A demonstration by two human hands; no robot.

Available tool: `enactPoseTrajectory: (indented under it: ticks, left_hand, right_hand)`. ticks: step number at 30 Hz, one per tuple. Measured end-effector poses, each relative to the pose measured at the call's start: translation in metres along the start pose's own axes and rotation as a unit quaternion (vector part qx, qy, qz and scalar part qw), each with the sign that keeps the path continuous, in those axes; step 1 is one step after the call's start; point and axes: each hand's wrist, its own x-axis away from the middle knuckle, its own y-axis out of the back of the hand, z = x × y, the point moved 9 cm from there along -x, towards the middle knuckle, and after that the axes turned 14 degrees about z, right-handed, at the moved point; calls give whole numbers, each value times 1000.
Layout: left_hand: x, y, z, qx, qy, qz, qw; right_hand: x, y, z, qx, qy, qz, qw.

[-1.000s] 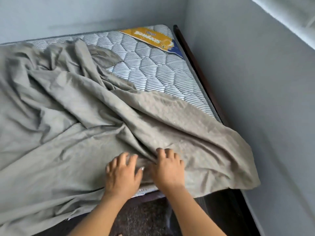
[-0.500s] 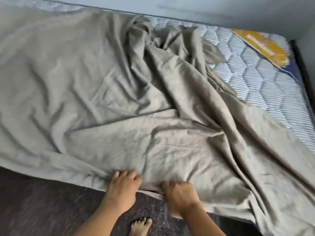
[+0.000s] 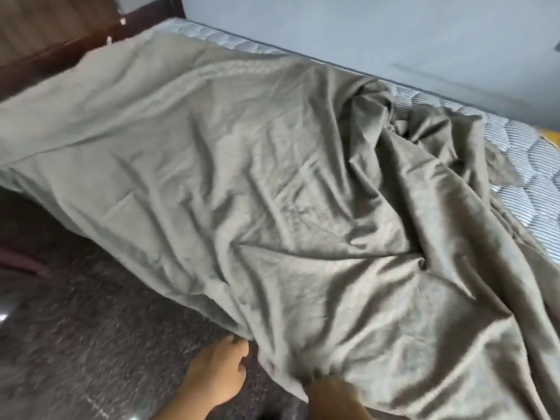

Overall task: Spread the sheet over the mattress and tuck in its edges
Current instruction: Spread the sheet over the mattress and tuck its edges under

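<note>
Head view, nearest you first: your left hand (image 3: 216,372) hangs off the near edge of the bed with its fingers loosely bent, the fingertips right at the hanging hem of the sheet (image 3: 242,177); the blur keeps me from telling whether you have any cloth pinched. Your right hand (image 3: 331,395) sits just beside it at the same edge, its fingers hidden under the hem, so I cannot tell how it is closed or what it holds. Below and to the left of your hands lies the dark speckled floor (image 3: 75,328). The grey-olive sheet drapes over the near edge of the bed and covers most of the mattress (image 3: 533,189), lying fairly flat with shallow creases across the left and middle. Toward the right it gathers into deep, bunched folds that run from the far edge down to the near edge. Bare quilted mattress shows along the far edge and at the right end, where a sliver of yellow label (image 3: 553,135) meets the frame's edge. At the far left corner stands a dark wooden headboard (image 3: 45,34), and a pale grey wall (image 3: 363,31) runs behind the far edge.
</note>
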Motion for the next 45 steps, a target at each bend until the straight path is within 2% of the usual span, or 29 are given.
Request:
enactPoseTrajectory:
  ticks: [2, 4, 6, 10, 12, 14, 17, 22, 26, 29, 33, 36, 42, 45]
  left_hand:
    - [8, 8, 34, 30, 35, -33, 998]
    - [16, 14, 64, 49, 60, -60, 995]
    - [26, 28, 94, 63, 85, -96, 990]
    - [35, 61, 164, 96, 121, -147, 977]
    - [39, 77, 214, 109, 147, -167, 969]
    - [42, 94, 256, 118, 162, -185, 962]
    - [48, 114, 343, 166, 184, -200, 948]
    - [65, 166, 472, 215, 199, -222, 930]
    - [75, 217, 564, 244, 210, -249, 914]
    - [68, 243, 604, 250, 204, -247, 914]
    - [51, 273, 656, 257, 207, -237, 914]
    - [34, 315, 697, 262, 210, -253, 907]
    - [7, 447, 768, 301, 181, -379, 856]
    - [-10, 490, 772, 245, 166, -416, 860]
  right_hand:
    - [-1, 24, 19, -56, -1, -70, 996]
    - [-3, 36, 44, -64, 12, -62, 996]
    - [-15, 57, 63, -77, -7, -92, 993]
    - [-35, 108, 106, -51, -67, -170, 982]
    - [-51, 137, 147, -17, -55, -220, 974]
    - [-59, 159, 180, -29, -30, -266, 963]
    - [-99, 181, 246, -17, -35, -273, 961]
    - [-157, 229, 352, -81, -27, -307, 948]
    - [-207, 271, 430, -71, -16, -314, 946]
    - [-242, 299, 466, -50, -9, -305, 951]
    - [-288, 344, 512, -65, 17, -323, 944]
    - [-327, 391, 566, -36, 57, -344, 937]
    - [-396, 484, 674, 26, 122, -366, 922]
    - [-423, 519, 720, 84, 170, -365, 912]
